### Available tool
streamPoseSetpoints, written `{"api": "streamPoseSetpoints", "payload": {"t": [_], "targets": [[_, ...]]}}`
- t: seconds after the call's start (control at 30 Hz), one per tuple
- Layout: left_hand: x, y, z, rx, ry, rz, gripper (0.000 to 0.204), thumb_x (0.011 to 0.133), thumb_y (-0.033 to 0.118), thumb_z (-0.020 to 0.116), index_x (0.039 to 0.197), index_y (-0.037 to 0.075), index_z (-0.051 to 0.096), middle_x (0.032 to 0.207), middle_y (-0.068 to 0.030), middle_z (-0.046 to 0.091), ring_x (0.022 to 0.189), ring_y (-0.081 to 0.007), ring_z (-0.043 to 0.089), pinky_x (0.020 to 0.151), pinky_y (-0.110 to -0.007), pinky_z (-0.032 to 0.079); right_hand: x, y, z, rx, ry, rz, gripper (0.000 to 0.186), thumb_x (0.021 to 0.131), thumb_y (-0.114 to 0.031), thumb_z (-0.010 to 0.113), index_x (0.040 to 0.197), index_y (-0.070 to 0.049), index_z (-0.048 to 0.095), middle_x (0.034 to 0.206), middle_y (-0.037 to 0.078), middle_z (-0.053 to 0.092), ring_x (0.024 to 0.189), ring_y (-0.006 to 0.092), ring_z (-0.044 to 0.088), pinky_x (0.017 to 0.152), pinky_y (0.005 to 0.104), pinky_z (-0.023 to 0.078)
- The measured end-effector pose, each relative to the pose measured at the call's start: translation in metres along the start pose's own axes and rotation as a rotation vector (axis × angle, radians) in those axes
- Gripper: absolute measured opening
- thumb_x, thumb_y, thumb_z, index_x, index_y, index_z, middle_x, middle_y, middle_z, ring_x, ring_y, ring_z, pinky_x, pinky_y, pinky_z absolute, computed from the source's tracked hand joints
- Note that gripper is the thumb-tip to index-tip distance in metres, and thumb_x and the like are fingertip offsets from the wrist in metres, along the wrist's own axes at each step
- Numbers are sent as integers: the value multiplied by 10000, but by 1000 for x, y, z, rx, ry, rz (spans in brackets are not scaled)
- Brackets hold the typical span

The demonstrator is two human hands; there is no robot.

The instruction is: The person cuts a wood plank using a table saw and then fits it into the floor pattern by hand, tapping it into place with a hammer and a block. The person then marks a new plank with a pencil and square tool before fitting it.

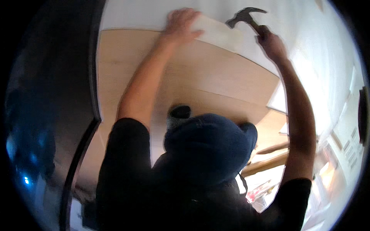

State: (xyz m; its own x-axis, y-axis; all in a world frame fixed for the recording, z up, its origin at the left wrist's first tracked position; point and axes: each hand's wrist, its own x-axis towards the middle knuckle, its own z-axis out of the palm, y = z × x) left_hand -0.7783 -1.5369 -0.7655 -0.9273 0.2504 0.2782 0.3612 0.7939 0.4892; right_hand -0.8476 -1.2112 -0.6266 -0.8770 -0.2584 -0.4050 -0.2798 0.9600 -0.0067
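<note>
My right hand (pixel 273 45) is wrapped round the handle of a claw hammer (pixel 246 16), whose dark head is raised over the pale surface at the upper right. Farther left, my left hand (pixel 181 27) reaches to the far edge of the light wood floorboards (pixel 131 48), its thumb held out from its fingers. It is slightly blurred, and I cannot tell how firmly it presses there. Just right of its fingers, a pale cream strip (pixel 221 32) lies along the boards' edge.
Past the boards spreads a white sheet-like surface (pixel 138 13). A dark panel with a frame edge (pixel 94 81) borders the boards on the left. Long brown wood pieces (pixel 266 163) lie at the lower right, near a blurred red item (pixel 252 196).
</note>
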Motion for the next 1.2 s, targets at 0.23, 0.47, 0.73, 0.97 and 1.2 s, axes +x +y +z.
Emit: {"api": "streamPoseSetpoints", "payload": {"t": [0.23,0.47,0.73,0.97,1.2], "targets": [[22,-5,-21,244,-254,-153,741,844,497,719,1453,157,468,1437,-115,494,1353,-303,429,1114,-528,299,-261,83,59,381,-136,782,447,925,-374,617,1158,7,596,978,244,696,931,374,687,826,468,523],[26,20,-71,-116,-417,-12,340,994,267,575,1164,-22,637,1057,-176,645,977,-301,620,880,-377,475,-509,145,228,682,18,1389,490,797,-336,662,1093,53,671,1000,269,705,983,373,694,864,438,535],[-128,9,-80,-343,-465,-632,398,1008,322,545,1184,-30,609,1106,-146,663,995,-284,609,873,-374,486,-565,177,326,764,55,1333,448,827,-324,690,1143,-8,668,1051,214,712,1019,351,687,866,483,535],[-184,51,-137,-287,-554,-819,412,995,325,563,1224,-17,581,1141,-148,652,1026,-293,608,887,-396,491,-578,182,316,278,349,1329,311,886,-212,620,1182,-116,620,1263,143,569,1244,305,521,1025,441,433],[-199,79,-200,-224,-616,-894,437,981,329,582,1264,-4,554,1176,-150,641,1056,-302,607,901,-418,496,-731,50,372,618,345,1570,849,845,-470,711,1514,-131,312,1593,195,231,1453,431,226,1161,575,238]]}}
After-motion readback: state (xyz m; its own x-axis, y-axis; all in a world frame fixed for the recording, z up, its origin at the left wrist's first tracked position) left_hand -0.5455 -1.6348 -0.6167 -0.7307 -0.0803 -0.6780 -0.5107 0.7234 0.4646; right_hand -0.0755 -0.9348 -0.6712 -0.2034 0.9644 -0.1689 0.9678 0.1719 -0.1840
